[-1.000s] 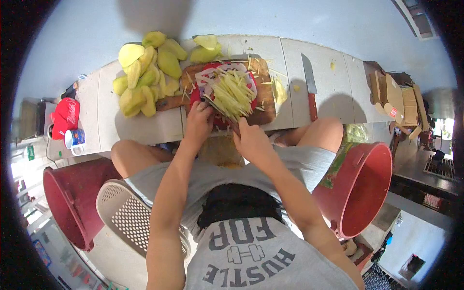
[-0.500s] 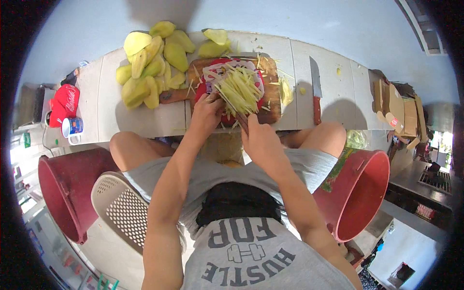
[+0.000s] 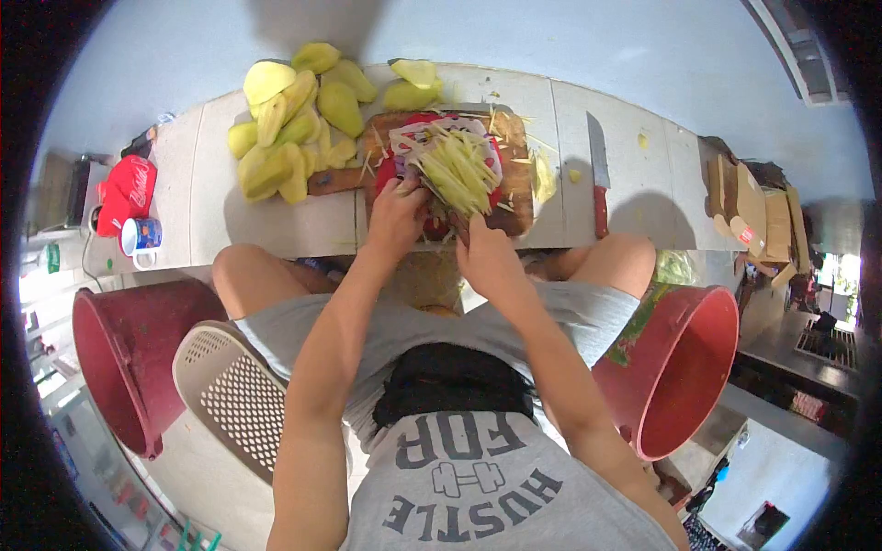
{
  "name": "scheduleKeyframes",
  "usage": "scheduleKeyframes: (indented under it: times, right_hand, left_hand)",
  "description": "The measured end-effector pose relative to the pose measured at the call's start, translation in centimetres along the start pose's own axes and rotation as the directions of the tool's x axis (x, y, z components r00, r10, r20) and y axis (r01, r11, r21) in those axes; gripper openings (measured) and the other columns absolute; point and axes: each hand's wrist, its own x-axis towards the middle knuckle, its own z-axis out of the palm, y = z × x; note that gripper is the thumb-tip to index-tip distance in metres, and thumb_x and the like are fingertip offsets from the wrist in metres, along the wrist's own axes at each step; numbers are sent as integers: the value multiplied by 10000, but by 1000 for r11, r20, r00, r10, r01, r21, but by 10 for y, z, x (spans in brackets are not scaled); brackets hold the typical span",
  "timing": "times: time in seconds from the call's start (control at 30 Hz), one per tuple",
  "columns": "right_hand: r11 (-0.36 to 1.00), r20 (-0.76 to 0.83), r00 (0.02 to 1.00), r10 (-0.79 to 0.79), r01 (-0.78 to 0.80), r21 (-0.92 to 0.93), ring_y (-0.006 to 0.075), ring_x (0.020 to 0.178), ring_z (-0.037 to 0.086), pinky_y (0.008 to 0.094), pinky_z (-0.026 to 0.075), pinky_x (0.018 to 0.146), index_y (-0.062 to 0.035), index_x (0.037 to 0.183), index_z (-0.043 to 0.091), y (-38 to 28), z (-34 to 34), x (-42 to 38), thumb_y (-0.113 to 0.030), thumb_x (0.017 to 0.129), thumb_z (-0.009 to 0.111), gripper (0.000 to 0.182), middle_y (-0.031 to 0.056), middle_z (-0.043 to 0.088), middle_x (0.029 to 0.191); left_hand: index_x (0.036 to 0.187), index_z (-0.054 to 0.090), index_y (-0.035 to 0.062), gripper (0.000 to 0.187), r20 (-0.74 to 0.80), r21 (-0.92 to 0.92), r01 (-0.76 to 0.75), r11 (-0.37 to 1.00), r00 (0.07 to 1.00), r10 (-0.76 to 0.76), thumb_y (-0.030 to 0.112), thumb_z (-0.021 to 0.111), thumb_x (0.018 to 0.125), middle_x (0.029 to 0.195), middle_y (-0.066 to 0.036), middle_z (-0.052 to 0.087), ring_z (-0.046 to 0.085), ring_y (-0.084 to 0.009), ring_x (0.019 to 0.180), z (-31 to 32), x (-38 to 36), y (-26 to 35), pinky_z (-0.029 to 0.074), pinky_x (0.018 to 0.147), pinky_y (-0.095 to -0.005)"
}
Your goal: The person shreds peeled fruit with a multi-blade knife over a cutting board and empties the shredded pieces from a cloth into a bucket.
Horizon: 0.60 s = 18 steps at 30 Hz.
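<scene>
Right hand (image 3: 489, 255): fingers closed on knife (image 3: 459, 223). Left hand (image 3: 397, 220): beside fruit strips (image 3: 461, 172), grip I cannot tell. Fruit strips: heaped over board (image 3: 522, 197). Step, I judge: cutting; next calls for fingers clear of blade.

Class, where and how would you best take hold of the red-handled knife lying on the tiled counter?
Probably by the red handle, coming from the person's side: the knife lies with its handle pointing toward the person and its blade pointing away.
</scene>
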Motion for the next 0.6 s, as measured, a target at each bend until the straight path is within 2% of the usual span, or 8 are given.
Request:
scheduleKeyframes:
  times: [0.17,0.27,0.33,0.37,0.43,0.47,0.53,0.6]
  right_hand:
    - [999,-47,999,-27,29,43,514,790,649,574,530,716,36,1065,490,6,-5,-3,-219,931,616,314,325,650,793]
    - [990,-133,988,-75,89,105,514,793,632,561,508,711,37,1082,512,-1,-29,-6,-195,915,634,311,320,643,792]
    - [983,-129,991,-28,51,177,488,821,638,539,497,717,27,1054,530,1,-46,-8,-190,904,646,288,306,654,855]
    - [982,-137,990,-27,52,181,488,821,638,539,497,717,27,1054,530,5,-51,-7,-190,904,646,288,306,654,855]
    - [984,-154,976,-155,167,68,459,839,672,552,545,740,11,1098,498,14,-58,-9,-241,910,644,346,262,676,907]
    - [984,-164,975,-152,166,71,459,839,672,552,545,740,11,1098,498,19,-60,-9,-241,910,644,346,262,676,907]
    - [964,-136,964,-228,204,-170,405,853,682,511,558,719,-17,1084,521,29,-57,-9,-226,877,669,329,199,651,974]
    - [938,-169,931,-323,291,-190,384,833,683,494,562,700,-24,1077,529,40,-55,-8,-216,854,682,332,176,635,975]
  left_hand:
    - [1029,682,9,303,-24,1,9,1000,1000,-9,20,684,726,1140,-185,652,610,-395,947,2,0,1,519,829,-450]
    - [1009,696,46,248,-91,-101,153,983,983,-162,15,702,763,1112,-149,654,615,-348,970,-3,-4,12,517,846,-423]
    - [1045,676,45,265,-134,-386,396,833,870,-475,15,693,781,1126,-157,631,595,-341,1042,-10,-7,21,498,882,-418]
    - [1045,676,45,265,-134,-383,389,838,874,-467,15,693,781,1126,-157,631,595,-341,1042,-14,-8,26,498,882,-418]
    - [1079,655,42,353,-437,-113,268,957,851,-290,-19,701,734,1203,-158,579,570,-332,1091,-22,-10,39,492,895,-412]
    - [1079,655,42,353,-436,-111,258,960,855,-280,-19,701,734,1203,-158,579,570,-332,1091,-26,-11,46,492,895,-412]
    - [1121,645,91,439,-414,80,70,994,910,-31,-33,683,702,1280,-168,523,497,-364,1191,-33,-10,57,437,963,-448]
    - [1125,651,113,471,-338,92,-3,996,940,34,-40,669,680,1283,-166,522,487,-372,1198,-38,-3,65,409,989,-465]
